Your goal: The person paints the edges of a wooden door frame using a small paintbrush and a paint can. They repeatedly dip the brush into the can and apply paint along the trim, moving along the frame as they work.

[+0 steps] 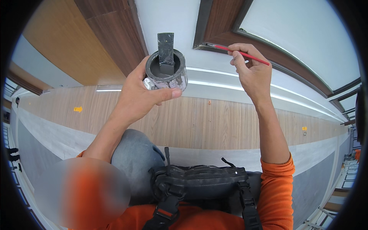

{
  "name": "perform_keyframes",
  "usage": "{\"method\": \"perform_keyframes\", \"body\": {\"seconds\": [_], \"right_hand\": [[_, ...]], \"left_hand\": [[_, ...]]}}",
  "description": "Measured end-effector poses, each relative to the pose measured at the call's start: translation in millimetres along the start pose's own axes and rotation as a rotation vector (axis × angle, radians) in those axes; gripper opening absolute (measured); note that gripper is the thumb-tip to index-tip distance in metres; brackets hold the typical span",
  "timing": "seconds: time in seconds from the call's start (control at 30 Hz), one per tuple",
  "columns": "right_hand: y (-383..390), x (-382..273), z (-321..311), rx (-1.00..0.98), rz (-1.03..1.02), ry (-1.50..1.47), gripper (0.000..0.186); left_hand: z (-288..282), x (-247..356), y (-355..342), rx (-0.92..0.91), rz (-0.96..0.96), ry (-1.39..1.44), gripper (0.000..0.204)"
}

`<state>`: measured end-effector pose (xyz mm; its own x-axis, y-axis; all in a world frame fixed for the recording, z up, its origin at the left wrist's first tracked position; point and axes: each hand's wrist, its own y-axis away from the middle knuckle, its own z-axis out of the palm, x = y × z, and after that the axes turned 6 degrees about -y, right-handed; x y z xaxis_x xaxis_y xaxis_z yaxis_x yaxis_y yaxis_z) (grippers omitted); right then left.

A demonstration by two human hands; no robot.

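Note:
My left hand [147, 90] grips a small paint-smeared can [168, 79] with dark grey paint inside and a flat dark strip [165, 48] standing in it, tall above the rim. A small white lump, too small to name, shows beside the thumb. My right hand [249, 71] holds a thin red paintbrush [251, 57] in its fingers, pointing left. The bristle end is at the lower left corner of a dark-edged brown frame [216, 27] around a pale panel, right of the can; whether it touches cannot be told.
A white wall and skirting [214, 86] run behind my hands; brown wood panels [88, 46] are at upper left. Below is a wood-pattern floor [214, 126] with small orange markers [78, 109] and a grey strip. My grey knee [128, 153] and a black bag [199, 180] are near me.

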<state>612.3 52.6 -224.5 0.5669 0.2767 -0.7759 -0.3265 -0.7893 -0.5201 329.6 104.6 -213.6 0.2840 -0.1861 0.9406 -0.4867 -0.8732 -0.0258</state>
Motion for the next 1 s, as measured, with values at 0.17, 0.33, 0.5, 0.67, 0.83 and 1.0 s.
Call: {"method": "perform_keyframes", "body": {"seconds": [0.17,0.33,0.5,0.67,0.83,1.0], "right_hand": [[-1.5,1.4,-2.0,-0.038,-0.053,0.046,0.017],[-1.9,1.7,0.3,0.029,0.053,-0.055,0.017],[-3.7,3.3,1.5,0.054,0.078,-0.088,0.020],[-4.7,3.5,3.2,0.070,0.079,-0.115,0.021],[-3.6,9.7,1.4,0.075,0.068,-0.089,0.021],[-2.6,6.9,-0.2,0.070,0.073,-0.085,0.021]], "left_hand": [[0.9,-0.9,-0.5,0.000,0.013,-0.010,0.064],[1.1,-3.2,-1.1,0.003,0.032,-0.006,0.064],[1.5,-3.4,-0.8,0.005,0.035,-0.008,0.064],[1.9,-3.1,-1.4,-0.005,0.031,0.008,0.063],[2.8,-4.2,-1.8,0.008,0.042,0.012,0.063],[2.2,-2.3,-1.9,-0.002,0.034,0.011,0.063]]}}
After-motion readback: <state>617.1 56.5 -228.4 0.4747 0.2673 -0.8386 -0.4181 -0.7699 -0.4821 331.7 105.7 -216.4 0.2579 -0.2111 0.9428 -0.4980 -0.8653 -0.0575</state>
